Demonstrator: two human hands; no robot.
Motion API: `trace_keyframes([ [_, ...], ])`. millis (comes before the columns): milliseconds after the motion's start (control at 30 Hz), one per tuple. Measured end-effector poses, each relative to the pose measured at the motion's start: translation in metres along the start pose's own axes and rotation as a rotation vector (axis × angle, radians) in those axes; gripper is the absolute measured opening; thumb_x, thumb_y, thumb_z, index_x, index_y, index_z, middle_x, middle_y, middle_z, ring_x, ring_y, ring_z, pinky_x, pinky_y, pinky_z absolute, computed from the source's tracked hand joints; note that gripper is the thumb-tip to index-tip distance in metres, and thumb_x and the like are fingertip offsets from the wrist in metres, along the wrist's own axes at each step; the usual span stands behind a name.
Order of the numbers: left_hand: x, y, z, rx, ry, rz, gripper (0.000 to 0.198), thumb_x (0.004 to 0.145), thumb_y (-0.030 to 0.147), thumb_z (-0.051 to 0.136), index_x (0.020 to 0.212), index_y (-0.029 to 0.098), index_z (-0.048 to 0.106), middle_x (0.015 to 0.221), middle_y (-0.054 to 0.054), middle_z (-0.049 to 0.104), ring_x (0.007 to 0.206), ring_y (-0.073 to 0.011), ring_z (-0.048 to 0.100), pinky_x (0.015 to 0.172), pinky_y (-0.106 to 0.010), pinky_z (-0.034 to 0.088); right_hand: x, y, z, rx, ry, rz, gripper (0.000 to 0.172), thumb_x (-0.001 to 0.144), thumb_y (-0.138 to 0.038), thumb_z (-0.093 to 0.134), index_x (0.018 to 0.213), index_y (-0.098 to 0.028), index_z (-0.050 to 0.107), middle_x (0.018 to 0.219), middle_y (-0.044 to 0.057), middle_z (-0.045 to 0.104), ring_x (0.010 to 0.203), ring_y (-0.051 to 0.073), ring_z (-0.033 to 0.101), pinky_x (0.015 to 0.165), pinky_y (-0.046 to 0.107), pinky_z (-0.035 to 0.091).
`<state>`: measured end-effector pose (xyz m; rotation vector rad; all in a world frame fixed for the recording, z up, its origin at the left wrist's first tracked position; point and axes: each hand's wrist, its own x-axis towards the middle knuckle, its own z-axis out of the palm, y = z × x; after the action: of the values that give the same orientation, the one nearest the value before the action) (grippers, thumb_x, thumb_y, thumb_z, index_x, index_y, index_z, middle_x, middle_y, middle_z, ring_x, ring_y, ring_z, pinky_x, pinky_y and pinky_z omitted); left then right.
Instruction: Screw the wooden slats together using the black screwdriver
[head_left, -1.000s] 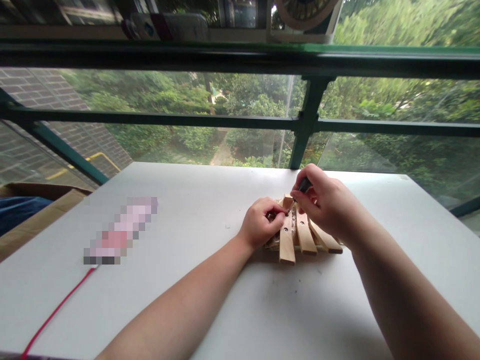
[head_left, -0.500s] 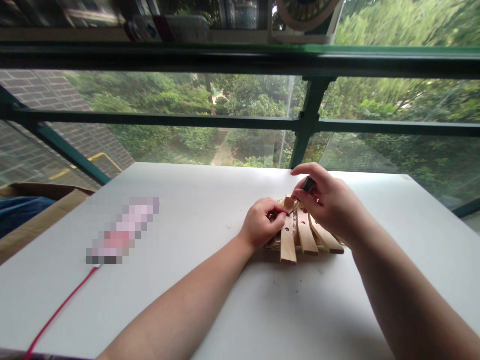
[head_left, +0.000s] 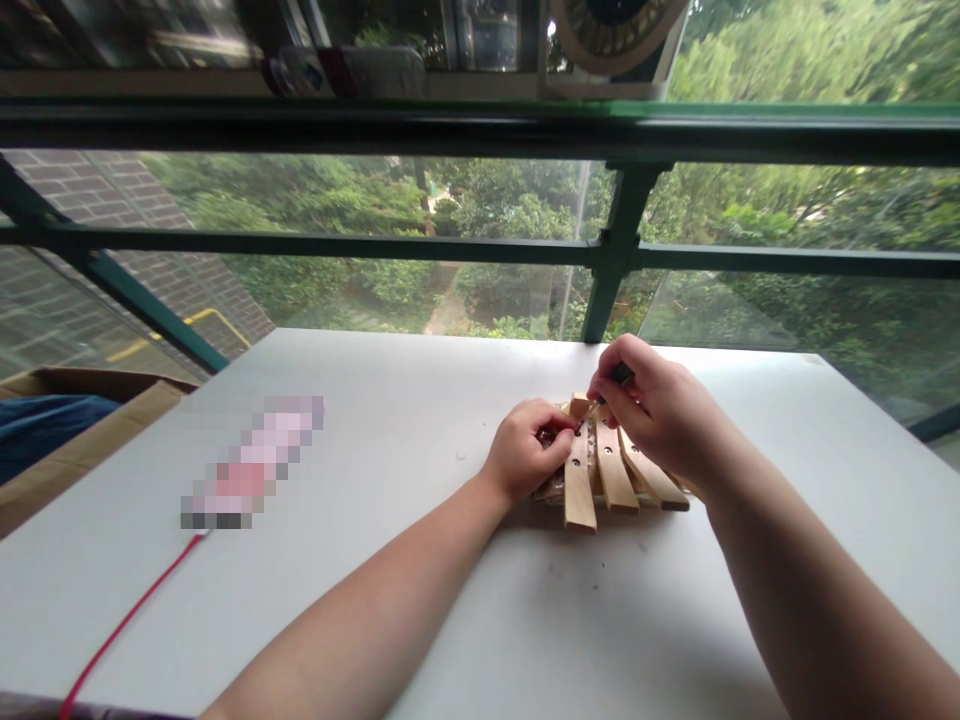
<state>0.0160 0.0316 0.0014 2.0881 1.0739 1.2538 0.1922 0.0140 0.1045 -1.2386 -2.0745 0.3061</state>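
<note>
A small fan of wooden slats (head_left: 611,475) with screw holes lies on the white table (head_left: 420,580), right of centre. My left hand (head_left: 525,450) is closed, pinching something small against the left edge of the slats. My right hand (head_left: 649,410) is closed round a small screwdriver (head_left: 615,380) with a dark handle; its tip points down to the spot where my left fingers pinch. The far ends of the slats are hidden under my right hand.
A blurred pink and white object (head_left: 251,465) lies on the left of the table with a red cord (head_left: 131,615) running to the near edge. A cardboard box (head_left: 67,440) stands off the left side. Green window rails (head_left: 480,245) rise behind the table.
My right fingers, briefly spread at the screwdriver handle, have closed round it again. The slats and my left hand stay in place; the view shifted slightly.
</note>
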Motion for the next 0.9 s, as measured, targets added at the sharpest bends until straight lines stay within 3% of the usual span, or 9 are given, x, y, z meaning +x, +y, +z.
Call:
trace_keyframes([
  [333, -0.0002, 0.0005, -0.001, 0.006, -0.015, -0.031, 0.01, 0.084, 0.029, 0.063, 0.083, 0.019, 0.065, 0.082, -0.002, 0.063, 0.081, -0.0163, 0.058, 0.078, -0.029, 0.047, 0.0013, -0.0003, 0.0004, -0.009, 0.005, -0.021, 0.008, 0.087, -0.018, 0.05, 0.089, -0.024, 0.045, 0.078, -0.002, 0.061, 0.067, 0.013, 0.053, 0.062, 0.025, 0.038],
  [567, 0.0017, 0.0, -0.0005, -0.015, -0.019, -0.046, 0.013, 0.083, 0.03, 0.064, 0.09, 0.02, 0.067, 0.085, -0.003, 0.064, 0.082, -0.0165, 0.059, 0.078, -0.029, 0.048, 0.0004, -0.0011, 0.0004, 0.012, 0.008, -0.024, 0.008, 0.086, -0.018, 0.05, 0.089, -0.024, 0.046, 0.079, -0.002, 0.063, 0.069, 0.014, 0.054, 0.063, 0.025, 0.038],
  [767, 0.0043, 0.0, 0.0001, -0.066, -0.036, -0.062, 0.014, 0.084, 0.032, 0.064, 0.085, 0.019, 0.069, 0.083, -0.003, 0.064, 0.081, -0.0164, 0.059, 0.077, -0.029, 0.048, 0.0, -0.0018, 0.0013, 0.041, -0.007, -0.004, 0.007, 0.086, -0.019, 0.051, 0.089, -0.024, 0.046, 0.077, -0.001, 0.061, 0.066, 0.013, 0.054, 0.061, 0.025, 0.038],
  [900, 0.0048, 0.0004, -0.0005, -0.103, -0.057, -0.066, 0.015, 0.085, 0.033, 0.063, 0.083, 0.019, 0.069, 0.084, -0.004, 0.064, 0.081, -0.0167, 0.06, 0.076, -0.029, 0.049, -0.0007, -0.004, -0.0017, 0.048, -0.033, -0.041, 0.018, 0.079, -0.011, 0.052, 0.091, -0.024, 0.048, 0.081, -0.001, 0.064, 0.07, 0.014, 0.057, 0.063, 0.025, 0.04],
])
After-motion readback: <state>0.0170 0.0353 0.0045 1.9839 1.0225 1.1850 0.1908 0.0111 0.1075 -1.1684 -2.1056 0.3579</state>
